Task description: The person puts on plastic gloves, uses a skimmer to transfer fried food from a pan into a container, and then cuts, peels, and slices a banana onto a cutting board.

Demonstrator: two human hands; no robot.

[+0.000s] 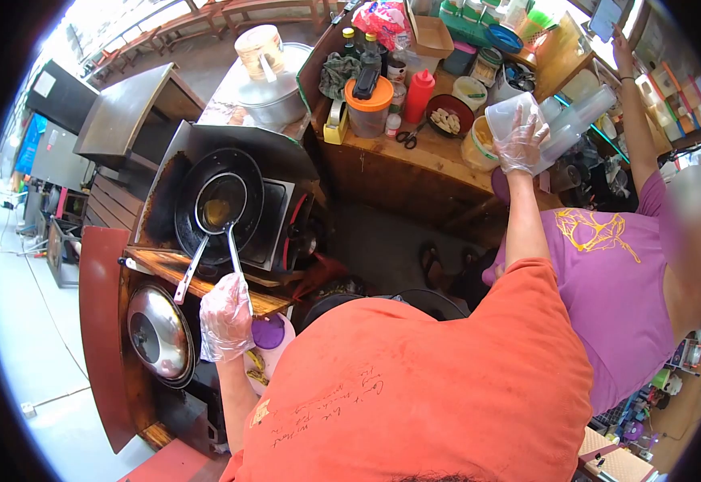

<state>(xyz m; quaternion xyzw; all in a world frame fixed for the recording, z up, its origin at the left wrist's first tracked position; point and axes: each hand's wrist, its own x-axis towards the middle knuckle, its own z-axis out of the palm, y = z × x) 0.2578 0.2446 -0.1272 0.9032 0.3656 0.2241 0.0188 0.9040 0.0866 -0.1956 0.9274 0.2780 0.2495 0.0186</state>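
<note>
My left hand [226,317], in a clear plastic glove, is closed around the metal handle of a round-rimmed utensil, a strainer or ladle [220,181], which sits over the dark wok [186,189] on the stove. Golden liquid [220,212] shows inside the rim. A second handle [193,269] with a pale end leans out beside it, clear of my fingers. At the counter, my gloved right hand [523,143] has its fingers spread around a clear plastic container [505,115]. Its thumb and the far side of its grip are hard to make out.
A co-worker in a purple shirt [607,273] stands close on the right, one arm raised with a phone [605,20]. The wooden counter [427,149] holds a red squeeze bottle [419,95], scissors [409,138] and a bowl [449,116]. A large pot [278,100] stands behind the stove.
</note>
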